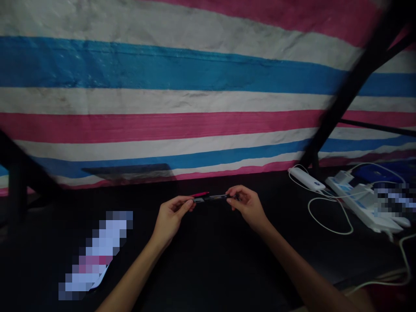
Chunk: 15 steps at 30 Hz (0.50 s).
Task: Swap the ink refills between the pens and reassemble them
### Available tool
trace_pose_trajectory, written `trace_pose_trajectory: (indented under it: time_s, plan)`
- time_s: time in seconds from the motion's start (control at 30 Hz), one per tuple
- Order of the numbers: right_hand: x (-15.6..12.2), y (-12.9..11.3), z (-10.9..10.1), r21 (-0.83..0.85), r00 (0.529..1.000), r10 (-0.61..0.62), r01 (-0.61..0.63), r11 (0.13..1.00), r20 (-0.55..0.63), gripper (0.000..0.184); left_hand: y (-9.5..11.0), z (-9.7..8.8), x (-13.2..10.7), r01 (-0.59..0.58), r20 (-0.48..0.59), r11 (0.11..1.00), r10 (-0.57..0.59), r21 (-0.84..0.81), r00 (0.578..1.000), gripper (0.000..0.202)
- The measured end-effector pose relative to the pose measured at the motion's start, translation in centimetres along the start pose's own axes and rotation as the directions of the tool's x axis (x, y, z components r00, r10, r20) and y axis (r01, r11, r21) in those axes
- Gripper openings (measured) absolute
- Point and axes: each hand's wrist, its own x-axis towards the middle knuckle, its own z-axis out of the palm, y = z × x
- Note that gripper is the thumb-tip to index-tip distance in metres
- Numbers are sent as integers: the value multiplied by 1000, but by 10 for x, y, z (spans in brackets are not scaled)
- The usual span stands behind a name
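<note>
My left hand [172,216] and my right hand [249,209] hold a slim pen [217,197] level between them, above the dark tabletop. The left thumb and fingers pinch its dark grey end. At the other end, my right thumb and fingers close around a black part, which they mostly hide. Between the hands the pen looks thin, clear and dark; I cannot tell whether it is in one piece. Just behind my left fingertips lies a red pen [201,194], its near end hidden by the hand.
A lit, pixelated flat thing [97,255] lies on the black table [201,268] at left. On the right are a white power strip [364,203] with plugs, a white power bank [305,179] and loose white cables [347,221]. Striped sheeting [195,130] and a black frame bar [344,95] stand behind.
</note>
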Motion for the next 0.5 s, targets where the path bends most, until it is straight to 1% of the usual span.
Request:
trace_pose_trajectory:
  time_s: [0.1,0.2,0.27,0.37,0.5]
  plan:
    - [1,-1,0,47,999,30,-29,998,-19,18,0,-1,1,5,-10,1000,-5,-21,1000,22]
    - [3,-1,-1,125,993,92,-82,989,-76,25,1,-1,2,-4,-39,1000,3,-24,999,24]
    - [4,0,-4,185,981,150,-126,975,-122,25,1,-3,3,-20,-64,1000,19,-19,998,25]
    - [7,1,-10,320,954,244,-180,930,-172,27,-1,-5,5,-45,-98,999,43,-16,994,27]
    - [12,2,-15,471,926,316,-189,862,-206,27,-3,-8,6,-47,-127,999,47,2,991,28]
